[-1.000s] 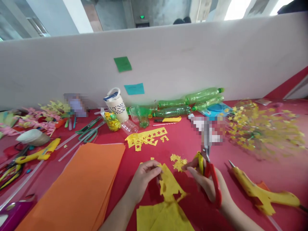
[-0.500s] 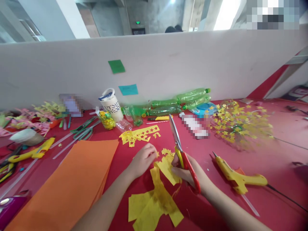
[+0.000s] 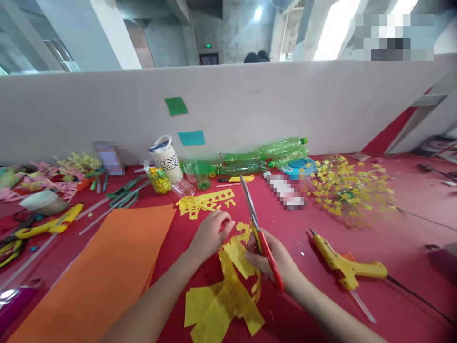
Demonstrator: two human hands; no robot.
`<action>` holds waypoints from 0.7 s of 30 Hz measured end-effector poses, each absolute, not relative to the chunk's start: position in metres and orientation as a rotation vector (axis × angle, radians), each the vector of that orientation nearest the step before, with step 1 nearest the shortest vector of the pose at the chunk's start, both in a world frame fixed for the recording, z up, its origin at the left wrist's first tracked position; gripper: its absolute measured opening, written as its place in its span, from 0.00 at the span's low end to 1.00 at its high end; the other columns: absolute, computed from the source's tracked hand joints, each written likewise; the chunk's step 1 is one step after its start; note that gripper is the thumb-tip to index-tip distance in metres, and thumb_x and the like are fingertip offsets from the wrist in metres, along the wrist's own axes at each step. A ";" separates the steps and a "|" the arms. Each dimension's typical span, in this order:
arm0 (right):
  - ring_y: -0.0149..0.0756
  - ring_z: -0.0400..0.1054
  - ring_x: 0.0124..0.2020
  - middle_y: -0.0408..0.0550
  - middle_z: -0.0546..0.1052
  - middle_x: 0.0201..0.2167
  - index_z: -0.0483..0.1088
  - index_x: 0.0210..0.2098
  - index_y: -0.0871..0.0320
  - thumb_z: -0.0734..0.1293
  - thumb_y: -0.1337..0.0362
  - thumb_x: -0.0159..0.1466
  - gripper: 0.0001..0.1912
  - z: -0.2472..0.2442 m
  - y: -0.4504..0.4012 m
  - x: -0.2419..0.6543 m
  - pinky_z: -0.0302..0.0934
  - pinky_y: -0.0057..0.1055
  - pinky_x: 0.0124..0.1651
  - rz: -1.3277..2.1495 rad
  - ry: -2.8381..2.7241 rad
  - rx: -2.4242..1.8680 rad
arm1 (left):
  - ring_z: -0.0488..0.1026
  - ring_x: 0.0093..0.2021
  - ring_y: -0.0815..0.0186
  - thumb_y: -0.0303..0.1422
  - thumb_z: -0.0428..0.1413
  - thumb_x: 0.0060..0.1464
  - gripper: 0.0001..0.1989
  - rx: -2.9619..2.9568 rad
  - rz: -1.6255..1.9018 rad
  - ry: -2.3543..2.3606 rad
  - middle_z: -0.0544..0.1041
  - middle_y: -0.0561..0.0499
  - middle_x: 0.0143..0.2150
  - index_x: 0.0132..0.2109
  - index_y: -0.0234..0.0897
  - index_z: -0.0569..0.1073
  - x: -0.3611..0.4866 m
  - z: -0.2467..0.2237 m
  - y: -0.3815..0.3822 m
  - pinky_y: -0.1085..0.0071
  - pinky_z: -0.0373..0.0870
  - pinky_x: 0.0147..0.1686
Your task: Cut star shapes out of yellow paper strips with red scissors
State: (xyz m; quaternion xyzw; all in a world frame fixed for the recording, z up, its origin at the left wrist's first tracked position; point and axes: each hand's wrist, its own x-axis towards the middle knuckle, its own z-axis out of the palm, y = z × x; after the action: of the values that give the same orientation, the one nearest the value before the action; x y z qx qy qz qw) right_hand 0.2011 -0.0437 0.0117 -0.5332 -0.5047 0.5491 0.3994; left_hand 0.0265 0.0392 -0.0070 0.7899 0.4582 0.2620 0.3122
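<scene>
One slip of the scissors (image 3: 264,245) gripped in my right hand (image 3: 284,263) could have nicked my nearby left hand (image 3: 210,233), loosely curled, contents unclear.

Bare hands (image 3: 210,232) and bare forearms (image 3: 160,291)

I'm in a craft workspace inside a concrete-walled (image 3: 237,33) hall: my red bench (image 3: 400,238) carries scissors (image 3: 270,259), cut yellow sheets (image 3: 210,309), orange sheets (image 3: 107,267), a glue gun (image 3: 333,257) and plastic bottles (image 3: 283,146), with a pale partition (image 3: 285,105) behind and a lit green sign (image 3: 208,46) beyond.
</scene>
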 end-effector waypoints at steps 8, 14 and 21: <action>0.27 0.59 0.18 0.37 0.65 0.21 0.60 0.29 0.56 0.66 0.63 0.54 0.08 0.015 -0.043 0.195 0.53 0.23 0.20 1.091 -1.260 -1.436 | 0.67 0.43 0.61 0.42 0.53 0.55 0.12 1.492 0.988 1.119 0.71 0.48 0.41 0.43 0.40 0.70 0.011 0.021 0.001 0.68 0.63 0.44; 0.27 0.55 0.15 0.36 0.66 0.19 0.60 0.29 0.55 0.67 0.60 0.54 0.10 0.029 -0.038 0.188 0.50 0.24 0.18 0.887 -1.240 -1.481 | 0.66 0.38 0.64 0.41 0.53 0.55 0.10 1.457 0.875 0.934 0.70 0.51 0.35 0.37 0.38 0.70 0.021 0.034 -0.008 0.71 0.63 0.38; 0.28 0.57 0.19 0.35 0.62 0.19 0.58 0.25 0.55 0.66 0.55 0.57 0.14 0.032 -0.032 0.177 0.52 0.24 0.21 1.024 -1.403 -1.350 | 0.60 0.27 0.70 0.39 0.56 0.52 0.13 1.246 1.176 0.985 0.61 0.57 0.24 0.26 0.37 0.63 0.018 0.013 0.001 0.75 0.59 0.28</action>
State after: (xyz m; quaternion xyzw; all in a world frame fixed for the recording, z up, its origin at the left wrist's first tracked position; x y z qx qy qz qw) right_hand 0.1768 -0.0316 0.0322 -0.5469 -0.5683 0.4147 0.4538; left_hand 0.0185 0.0011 0.0133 0.5263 0.4163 0.4970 0.5502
